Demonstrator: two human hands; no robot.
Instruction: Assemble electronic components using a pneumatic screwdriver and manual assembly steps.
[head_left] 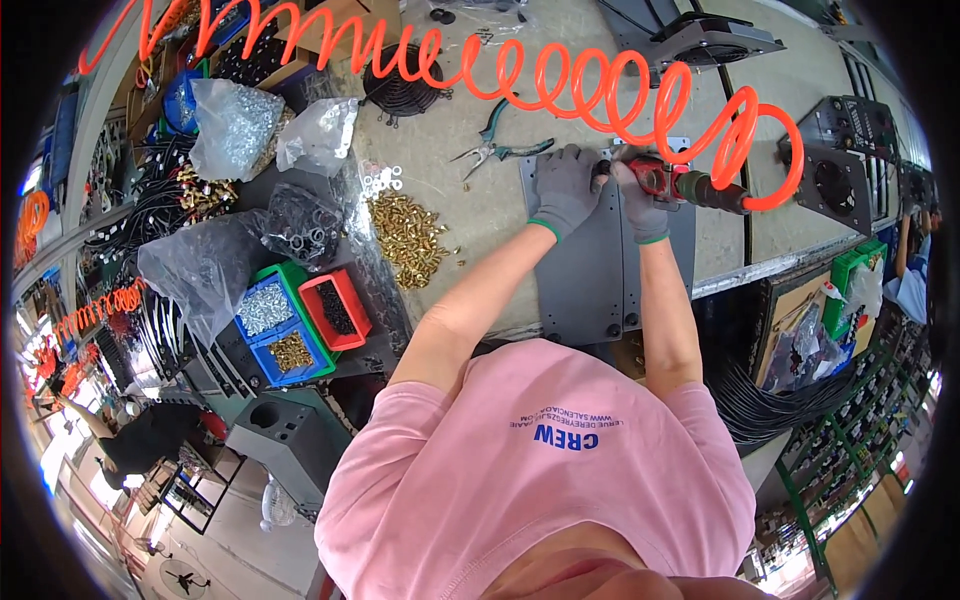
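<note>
Red-and-black pneu. driver (pixel 680 185) clamped in my R hand (pixel 644 208); L hand (pixel 567 190) on flat dark-grey metal panel (pixel 580 275); prob. mid-job, remainder unclear.

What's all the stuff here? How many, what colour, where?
bench: one, grey, top centre
hoses: several, orange, top and left
driver: one, red and dark, upper right
panels: two, dark grey, middle
pliers: one, teal, left of panels
fasteners: many, gold, on bench
bags: several, clear, left
bins: several, blue, red, green, left and right
cables: many, black, lower right
rest: too small to count
shirt: one, pink, bottom
left grip: one, gloved grey, over panels
right grip: one, gloved grey, holding driver
</note>
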